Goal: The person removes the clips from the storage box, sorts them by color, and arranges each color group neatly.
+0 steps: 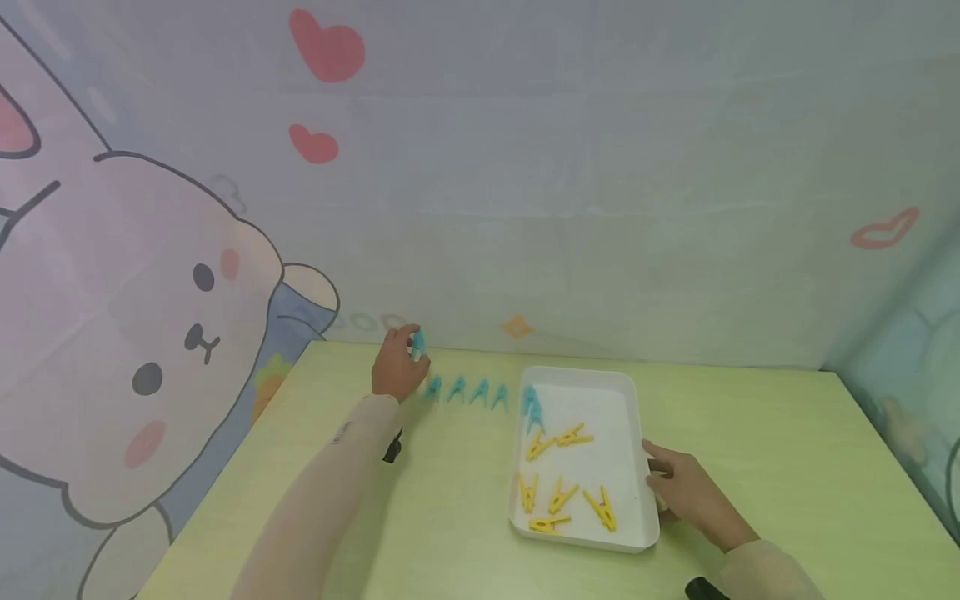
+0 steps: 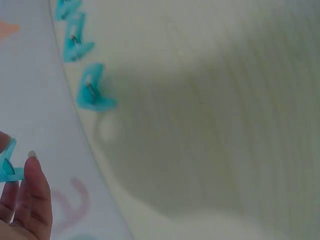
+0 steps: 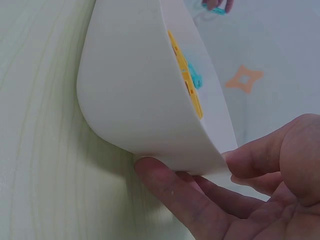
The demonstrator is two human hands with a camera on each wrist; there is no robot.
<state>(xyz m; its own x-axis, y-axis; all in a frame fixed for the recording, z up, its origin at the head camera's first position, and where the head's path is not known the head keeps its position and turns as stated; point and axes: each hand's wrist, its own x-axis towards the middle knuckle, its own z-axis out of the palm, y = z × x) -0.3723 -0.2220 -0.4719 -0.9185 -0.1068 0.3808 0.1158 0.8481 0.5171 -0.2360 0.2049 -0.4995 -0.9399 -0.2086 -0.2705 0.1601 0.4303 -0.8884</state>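
Note:
My left hand (image 1: 397, 367) pinches a light-blue clothespin (image 1: 417, 343) between thumb and fingers, raised near the table's back edge; the left wrist view shows that clothespin (image 2: 10, 172) at its left edge. Just to the right, several blue clothespins (image 1: 457, 388) lie in a row on the table. A white tray (image 1: 618, 454) holds several yellow clothespins (image 1: 561, 498) in its middle and front, and blue ones (image 1: 532, 408) bunched at the back left. At the tray's right side my right hand (image 1: 686, 483) grips its edge, thumb at the rim and fingers against the outer wall.
The pale yellow-green table (image 1: 750, 433) reaches back to a cloth backdrop (image 1: 675, 208) printed with a bunny and hearts. Bare tabletop lies to the right of the tray and in front of the row.

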